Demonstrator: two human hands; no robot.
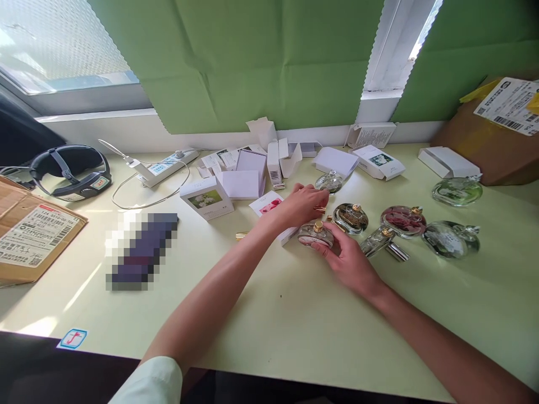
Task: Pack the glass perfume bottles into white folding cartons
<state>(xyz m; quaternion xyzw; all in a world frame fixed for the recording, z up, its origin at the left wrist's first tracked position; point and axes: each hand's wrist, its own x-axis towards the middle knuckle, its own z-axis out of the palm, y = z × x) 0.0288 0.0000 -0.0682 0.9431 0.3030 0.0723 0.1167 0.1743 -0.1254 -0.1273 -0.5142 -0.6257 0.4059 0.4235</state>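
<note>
Seen from above: pale green table (269,325) under a window w/ green blinds (252,62).

Both bare forearms reaching in from near edge to mid-table. Right hand (347,261) curled around a round glass bottle (315,234) w/ gold neck, fingers cupping its near side, bottle lying on the table. Left hand (301,205) just beyond it, fingers bunched, pinching a small gold cap (320,210); exact grip hard to tell. Pink-print box (272,205) partly under left hand.

Right of the hands, a cluster of similar round bottles: dark one (351,217) touching close, pink one (403,220), small slim one (379,240) lying tilted, two green-tinted ones (450,238) and (457,191) farther right. Clear bottle (329,181) just beyond left hand.

Far side, by the sill: scattered white boxes (242,182), some open, one w/ flower print (206,197). Far left: power strip (162,167) w/ white cable looping, black headset (71,171). Left edge: brown parcel (29,235) w/ shipping label. Far right: another parcel (492,140) w/ label. Blurred-out patch (141,249) left of centre, contents unreadable. Small sticker (72,338) at near-left edge.
</note>
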